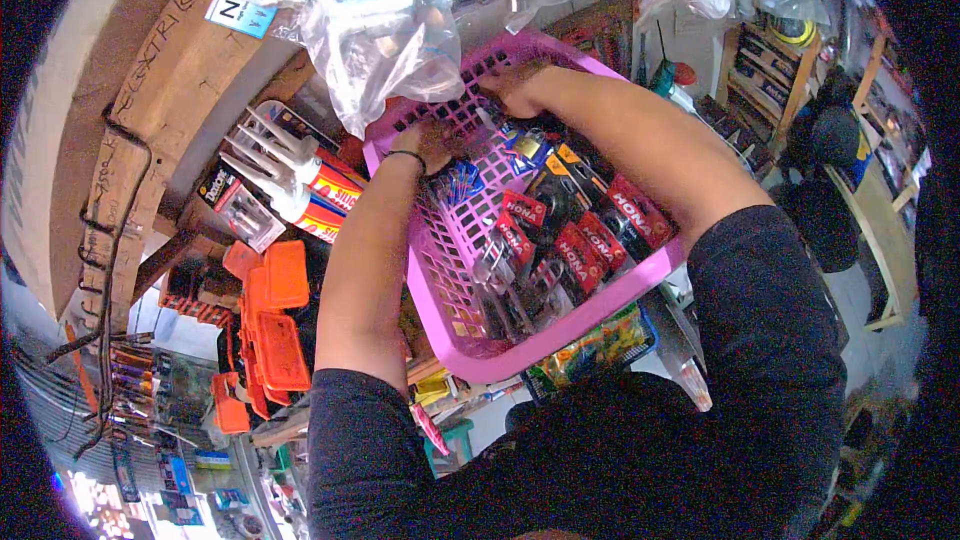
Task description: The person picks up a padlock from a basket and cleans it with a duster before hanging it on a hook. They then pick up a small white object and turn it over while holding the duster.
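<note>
Pink plastic basket [455, 335] fills the middle of the head view, tilted and held up among hanging shop stock, packed with carded padlocks [590, 240] in red-and-black packaging. The left hand [425, 145] sits at the basket's far rim with its fingers curled over the lattice wall, clamped on it as far as I can tell. The right hand [515, 90] reaches to the far corner, fingers bent together against the rim; whether it pinches a pack or only the rim is hidden. Clear plastic bags of metal fittings [385, 30] hang just above, touching the rim. Sealant tubes [300, 175] and orange cases [275, 325] hang to the left. To handle the load well, both hands should keep the rim level so the packs do not slide toward the near edge, and steer clear of the bags overhead.
</note>
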